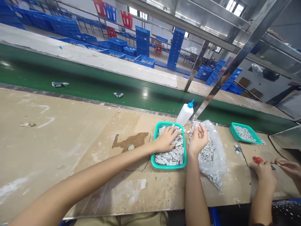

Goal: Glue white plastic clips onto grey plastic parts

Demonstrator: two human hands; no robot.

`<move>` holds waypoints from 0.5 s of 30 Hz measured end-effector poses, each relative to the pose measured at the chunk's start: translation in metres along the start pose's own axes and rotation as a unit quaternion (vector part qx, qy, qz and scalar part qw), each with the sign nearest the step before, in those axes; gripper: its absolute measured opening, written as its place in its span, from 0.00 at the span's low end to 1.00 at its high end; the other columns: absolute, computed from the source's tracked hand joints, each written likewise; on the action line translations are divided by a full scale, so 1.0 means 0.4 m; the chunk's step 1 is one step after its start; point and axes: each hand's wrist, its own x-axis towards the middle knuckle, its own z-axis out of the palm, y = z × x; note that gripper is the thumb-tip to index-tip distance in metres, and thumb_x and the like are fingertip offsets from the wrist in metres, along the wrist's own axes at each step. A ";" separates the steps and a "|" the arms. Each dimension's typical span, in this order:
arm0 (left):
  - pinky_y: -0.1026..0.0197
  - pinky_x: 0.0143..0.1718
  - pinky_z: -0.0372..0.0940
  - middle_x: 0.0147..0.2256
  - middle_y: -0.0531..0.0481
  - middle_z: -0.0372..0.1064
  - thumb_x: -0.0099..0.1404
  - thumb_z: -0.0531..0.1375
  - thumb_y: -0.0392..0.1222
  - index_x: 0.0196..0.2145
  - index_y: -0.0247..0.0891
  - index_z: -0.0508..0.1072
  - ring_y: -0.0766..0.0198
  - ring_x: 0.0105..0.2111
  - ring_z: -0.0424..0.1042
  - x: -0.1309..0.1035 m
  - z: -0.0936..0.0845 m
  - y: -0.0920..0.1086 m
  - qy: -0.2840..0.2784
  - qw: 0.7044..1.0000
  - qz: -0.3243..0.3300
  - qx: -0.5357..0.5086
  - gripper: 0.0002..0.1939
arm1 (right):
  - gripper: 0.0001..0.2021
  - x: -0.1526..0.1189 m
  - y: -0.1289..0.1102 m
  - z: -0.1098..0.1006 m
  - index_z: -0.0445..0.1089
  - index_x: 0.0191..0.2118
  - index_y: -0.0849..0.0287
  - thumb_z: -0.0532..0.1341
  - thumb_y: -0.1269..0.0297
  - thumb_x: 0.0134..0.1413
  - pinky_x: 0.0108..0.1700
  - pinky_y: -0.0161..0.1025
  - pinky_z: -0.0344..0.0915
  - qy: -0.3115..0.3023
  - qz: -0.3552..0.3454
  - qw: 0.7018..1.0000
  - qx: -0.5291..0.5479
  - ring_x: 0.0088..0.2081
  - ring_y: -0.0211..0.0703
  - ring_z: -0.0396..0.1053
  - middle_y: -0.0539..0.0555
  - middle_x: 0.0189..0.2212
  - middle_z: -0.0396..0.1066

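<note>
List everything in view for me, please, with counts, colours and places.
Workbench: 1, tan, foreground
Near basket: 1, teal, mid-workbench
Far basket: 1, teal, right
Plastic bag: 1, clear, right of near basket
Small pieces: uncountable, grey, in both baskets and bag
Squeeze bottle: 1, white, blue cap, behind near basket
Cap-like disc: 1, pale, left of near basket
Conveyor: 1, green, beyond workbench
Items: 2, white-and-blue, on conveyor
Crates: many, blue, background
Stools: several, red and blue, background
Metal frame: 1, silver, overhead
Co-worker's hands: 2, bare, far right
Small object: 1, red, by co-worker's hands
Left hand: 1, bare, on near basket's pieces
Right hand: 1, bare, at bag
</note>
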 end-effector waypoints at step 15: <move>0.46 0.62 0.59 0.58 0.43 0.66 0.68 0.56 0.57 0.53 0.44 0.73 0.48 0.61 0.61 -0.319 -0.206 -0.016 0.196 0.904 -0.147 -0.350 0.22 | 0.23 -0.027 0.022 0.012 0.72 0.45 0.66 0.64 0.50 0.54 0.28 0.36 0.70 -0.190 -0.022 0.977 -0.088 0.25 0.37 0.68 0.55 0.31 0.74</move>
